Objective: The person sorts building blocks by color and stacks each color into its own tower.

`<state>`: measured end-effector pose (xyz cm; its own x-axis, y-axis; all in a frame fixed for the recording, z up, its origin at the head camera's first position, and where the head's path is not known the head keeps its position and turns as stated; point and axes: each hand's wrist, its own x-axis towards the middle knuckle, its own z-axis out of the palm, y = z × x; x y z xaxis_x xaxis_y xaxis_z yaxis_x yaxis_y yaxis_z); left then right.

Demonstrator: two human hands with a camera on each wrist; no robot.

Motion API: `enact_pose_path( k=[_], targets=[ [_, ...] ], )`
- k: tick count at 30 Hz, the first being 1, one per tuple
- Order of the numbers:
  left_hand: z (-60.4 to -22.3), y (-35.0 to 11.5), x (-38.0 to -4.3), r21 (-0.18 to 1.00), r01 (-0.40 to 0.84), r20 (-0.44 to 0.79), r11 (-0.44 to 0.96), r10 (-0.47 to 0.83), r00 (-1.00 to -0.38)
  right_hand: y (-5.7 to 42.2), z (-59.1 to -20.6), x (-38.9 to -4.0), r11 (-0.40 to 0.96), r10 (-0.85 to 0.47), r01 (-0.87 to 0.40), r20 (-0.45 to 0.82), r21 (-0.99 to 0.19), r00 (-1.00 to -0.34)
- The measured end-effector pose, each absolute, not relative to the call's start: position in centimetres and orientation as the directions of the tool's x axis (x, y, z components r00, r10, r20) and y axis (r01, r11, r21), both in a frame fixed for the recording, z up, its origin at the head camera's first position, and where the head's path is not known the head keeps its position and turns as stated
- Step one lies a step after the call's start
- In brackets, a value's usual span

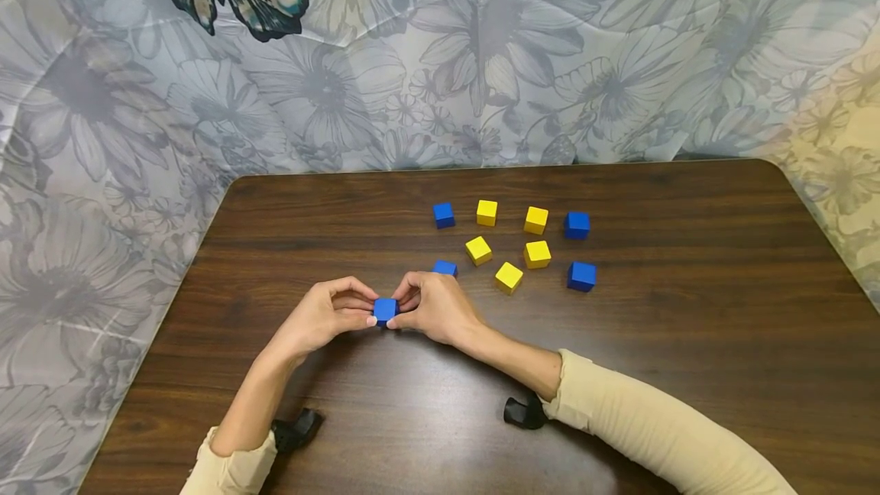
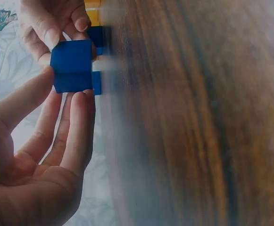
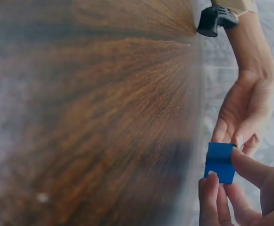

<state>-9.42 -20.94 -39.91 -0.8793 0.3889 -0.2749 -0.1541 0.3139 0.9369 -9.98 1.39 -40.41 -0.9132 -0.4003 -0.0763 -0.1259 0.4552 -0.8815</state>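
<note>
In the head view a small blue cube (image 1: 385, 311) is held between both hands, left of the other cubes. My left hand (image 1: 323, 318) pinches its left side between thumb and fingers. From the other side my right hand (image 1: 440, 307) pinches the same cube. The left wrist view shows two faces of this cube (image 2: 72, 66), with thumb and fingertips of both hands at its edges. Just behind the right hand's knuckles, another blue cube (image 1: 445, 268) is partly hidden.
Several yellow cubes, one a front yellow cube (image 1: 509, 278), lie scattered toward the back of the brown wooden table (image 1: 309, 228). Blue cubes stand around them, including a back left blue cube (image 1: 443, 215) and a right blue cube (image 1: 581, 276). A flowered cloth (image 1: 330, 90) hangs behind.
</note>
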Motion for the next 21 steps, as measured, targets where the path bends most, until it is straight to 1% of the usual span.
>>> enact_pose_path(
  k=[10, 21],
  targets=[
    [-40.00, -20.90, -9.30, 0.918, -0.155, -0.304, 0.364, 0.396, -0.867, 1.01, -40.49, -10.11, 0.506, -0.425, -0.124, -0.121, -0.854, -0.897],
    [-40.04, -20.76, -9.32, 0.903, -0.149, -0.313, 0.403, 0.381, -0.870, 0.82, -40.60, -10.24, 0.536, -0.432, -0.141, -0.128, -0.832, -0.893]
  ],
)
